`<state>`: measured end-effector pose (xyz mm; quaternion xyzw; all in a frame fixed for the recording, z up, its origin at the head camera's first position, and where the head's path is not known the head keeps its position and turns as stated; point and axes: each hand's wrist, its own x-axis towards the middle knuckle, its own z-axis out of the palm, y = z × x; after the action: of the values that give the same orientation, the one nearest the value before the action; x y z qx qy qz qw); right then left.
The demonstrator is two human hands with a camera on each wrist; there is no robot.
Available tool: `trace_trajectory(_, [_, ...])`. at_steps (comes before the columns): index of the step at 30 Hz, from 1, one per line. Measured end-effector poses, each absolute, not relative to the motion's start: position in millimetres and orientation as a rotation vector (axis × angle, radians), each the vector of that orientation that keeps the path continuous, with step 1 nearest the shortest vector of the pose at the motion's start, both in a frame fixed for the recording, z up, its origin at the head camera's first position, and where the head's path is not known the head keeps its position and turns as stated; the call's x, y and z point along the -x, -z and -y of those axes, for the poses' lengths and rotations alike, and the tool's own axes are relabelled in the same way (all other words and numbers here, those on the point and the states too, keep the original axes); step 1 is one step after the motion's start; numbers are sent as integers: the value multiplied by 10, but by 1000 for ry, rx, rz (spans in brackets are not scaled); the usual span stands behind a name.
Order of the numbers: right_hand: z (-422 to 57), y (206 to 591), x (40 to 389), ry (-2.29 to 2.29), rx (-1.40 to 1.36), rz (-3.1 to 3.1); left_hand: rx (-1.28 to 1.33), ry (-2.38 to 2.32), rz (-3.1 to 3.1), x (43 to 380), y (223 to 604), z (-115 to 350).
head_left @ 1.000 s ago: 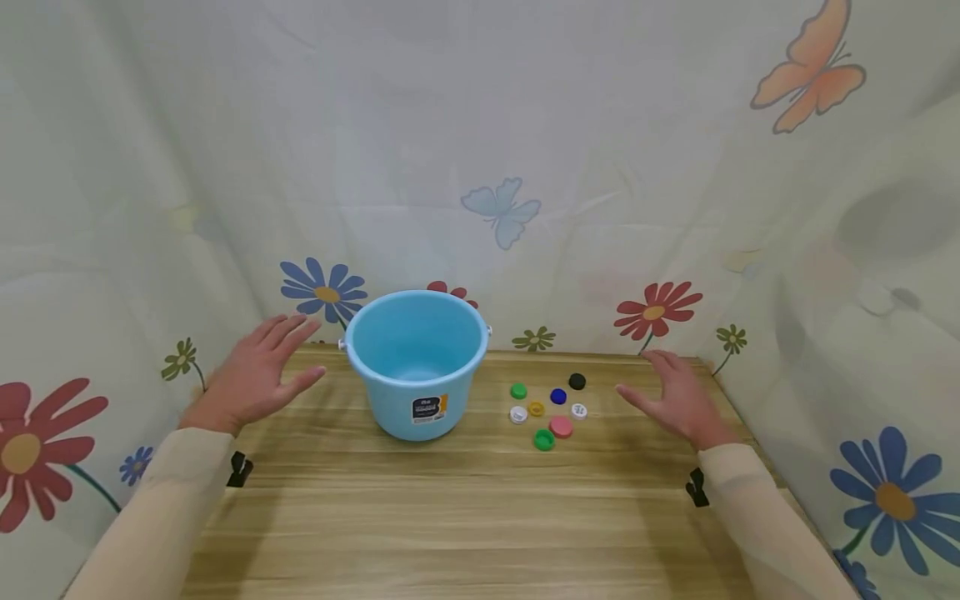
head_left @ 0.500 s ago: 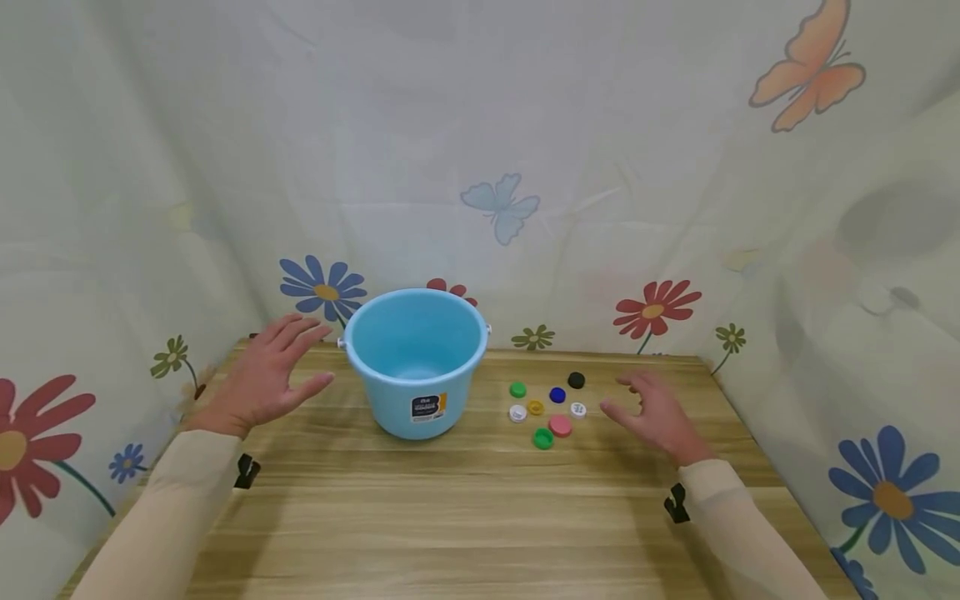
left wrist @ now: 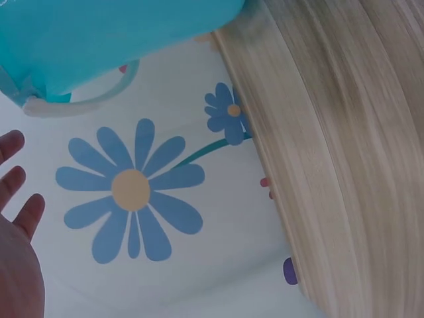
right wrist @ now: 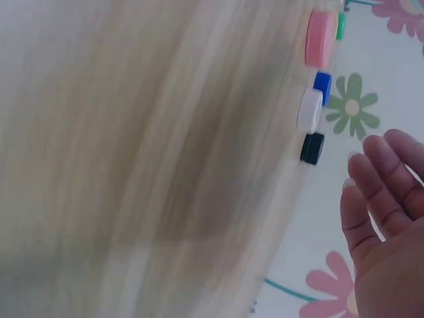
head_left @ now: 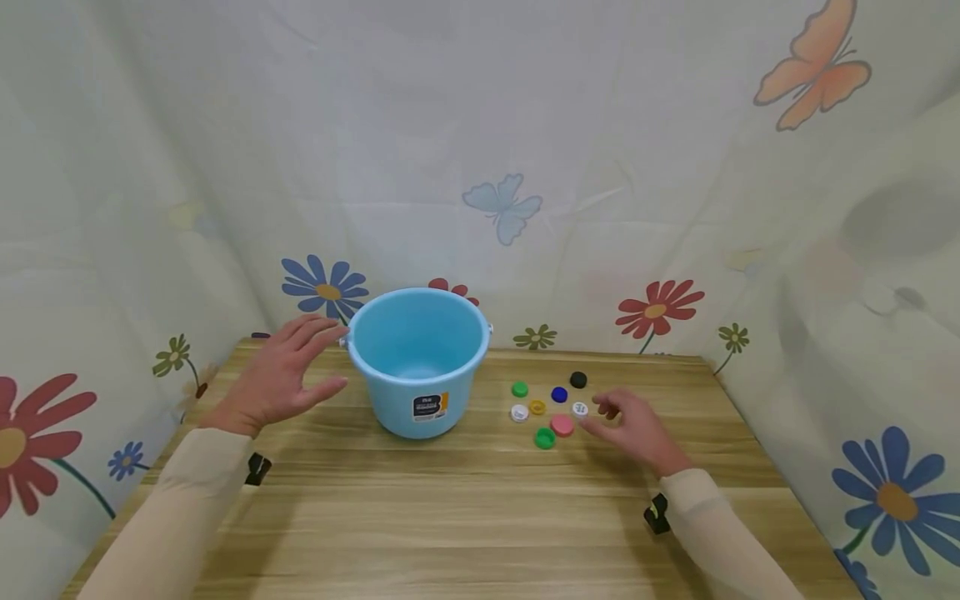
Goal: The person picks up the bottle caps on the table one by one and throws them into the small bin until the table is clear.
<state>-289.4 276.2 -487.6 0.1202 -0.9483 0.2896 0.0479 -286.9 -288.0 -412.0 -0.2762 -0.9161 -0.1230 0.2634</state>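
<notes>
A light-blue bucket [head_left: 418, 367] stands upright toward the back of the wooden table. Just left of its rim is my left hand [head_left: 281, 375], fingers loosely extended and holding nothing. My right hand [head_left: 630, 429] hovers at the right side of a group of bottle caps, its fingers slightly bent around empty space. Nearest to it is a white cap [head_left: 580, 410]. Around that lie a pink cap [head_left: 562, 425], a black cap [head_left: 578, 380], a blue cap [head_left: 559, 394], a yellow cap [head_left: 537, 407], another white cap [head_left: 519, 413] and two green caps, one nearer the front [head_left: 545, 437].
A flower-and-butterfly curtain [head_left: 405, 167] hangs behind the table and along both sides. The wooden table [head_left: 450, 525] runs forward to the bottom of the head view. In the left wrist view, the bucket's pale handle [left wrist: 79, 106] hangs at its side.
My right hand has moved left and toward the front, up to the caps, and its fingers have bent a little. My left hand has shifted slightly right, closer to the bucket.
</notes>
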Motion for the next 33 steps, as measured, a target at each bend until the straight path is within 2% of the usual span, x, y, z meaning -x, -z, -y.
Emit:
trace_trajectory(21, [-2460, 5034, 2828, -1202, -190, 2872, 872, 367, 2449, 2880, 4061, 2659])
trace_trajectory(33, [-2363, 5058, 2792, -1339, -245, 2799, 905, 332, 2433, 2870, 4050, 2568])
